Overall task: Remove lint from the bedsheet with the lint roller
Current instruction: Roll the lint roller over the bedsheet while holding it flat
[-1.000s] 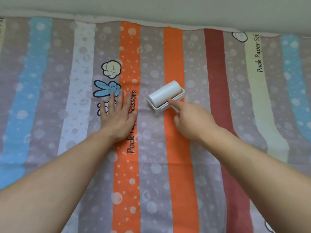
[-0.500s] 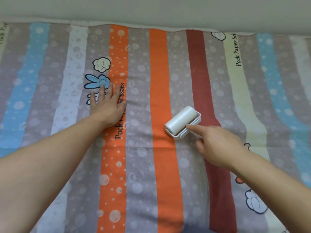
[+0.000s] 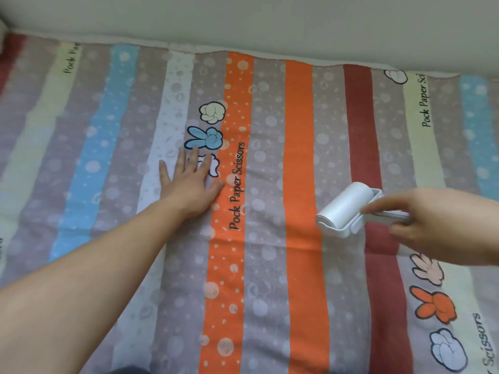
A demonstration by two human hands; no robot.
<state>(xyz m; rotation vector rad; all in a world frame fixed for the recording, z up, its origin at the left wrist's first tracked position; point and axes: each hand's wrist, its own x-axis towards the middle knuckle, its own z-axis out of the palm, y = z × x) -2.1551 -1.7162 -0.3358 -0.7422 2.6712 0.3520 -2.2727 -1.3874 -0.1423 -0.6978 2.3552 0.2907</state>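
Note:
A striped bedsheet (image 3: 270,279) in orange, grey, blue, cream and dark red fills the view. My right hand (image 3: 437,225) grips the white handle of the white lint roller (image 3: 344,206), forefinger stretched along it. The roll lies on a grey stripe next to the dark red one, right of centre. My left hand (image 3: 189,184) presses flat on the sheet with fingers spread, over the cartoon hand prints left of the dotted orange stripe.
The sheet's far edge meets a pale wall (image 3: 243,20) along the top. More cartoon hand prints and "Pock Paper Scissors" lettering (image 3: 434,306) mark the sheet at the lower right. A dark bit of clothing (image 3: 127,370) shows at the bottom edge.
My right hand has drawn the roller from the middle orange stripe rightward and toward me to the grey stripe by the dark red one. My left hand stays flat.

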